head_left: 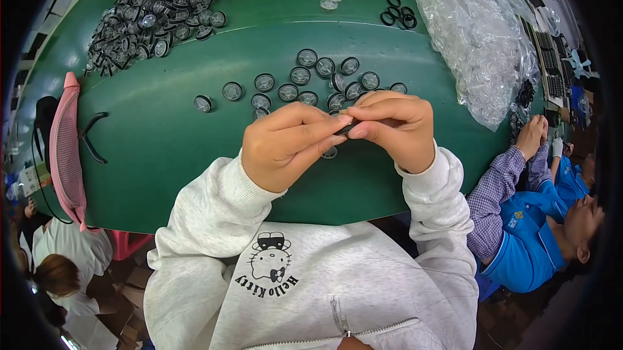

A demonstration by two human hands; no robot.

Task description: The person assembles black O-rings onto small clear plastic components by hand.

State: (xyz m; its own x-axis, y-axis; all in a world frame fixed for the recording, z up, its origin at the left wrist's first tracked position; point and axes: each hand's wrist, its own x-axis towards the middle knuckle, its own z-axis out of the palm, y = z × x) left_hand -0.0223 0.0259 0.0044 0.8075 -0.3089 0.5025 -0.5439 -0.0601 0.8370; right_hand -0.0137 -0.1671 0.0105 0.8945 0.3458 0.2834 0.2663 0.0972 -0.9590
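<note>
My left hand and my right hand meet above the near part of the green table. Between their pinched fingertips is a black rubber ring. My fingers cover most of it, and whether a clear disc sits inside cannot be made out. Just beyond my hands lie several clear plastic discs with black rings around them. One such disc shows partly below my fingers. Farther off are several bare clear discs and a small group of loose black rings.
A large heap of ringed discs covers the far left. On the right lies a clear plastic bag of clear parts. A pink pouch and black-handled pliers rest at the left edge. A co-worker sits close on the right.
</note>
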